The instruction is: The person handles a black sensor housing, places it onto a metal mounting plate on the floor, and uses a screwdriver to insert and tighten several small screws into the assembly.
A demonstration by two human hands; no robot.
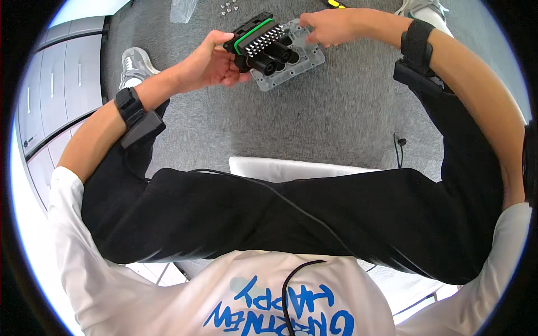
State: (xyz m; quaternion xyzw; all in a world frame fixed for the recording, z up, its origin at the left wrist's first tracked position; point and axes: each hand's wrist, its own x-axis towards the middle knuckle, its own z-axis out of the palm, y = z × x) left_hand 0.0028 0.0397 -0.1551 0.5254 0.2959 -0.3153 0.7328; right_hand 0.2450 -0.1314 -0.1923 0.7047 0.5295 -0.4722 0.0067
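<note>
My left hand (216,66) is closed around the left end of a black connector block (259,38), its thumb on top and its fingers below. The block has a bright green strip, rows of silver pins and black round barrels on its near side. Partly under the block is a translucent grey plate (311,60) with holes along its rim. My right hand (330,27) is at the plate's far right edge, its fingers curled in on that edge; the fingertips are partly hidden.
Several small silver screws (228,8) lie on the grey carpet beyond my hands, near a clear plastic bag (183,10). A yellow and black tool (335,4) lies at the far edge. Grey cabinets (61,78) stand on the left. A thin black cable (280,196) crosses my legs.
</note>
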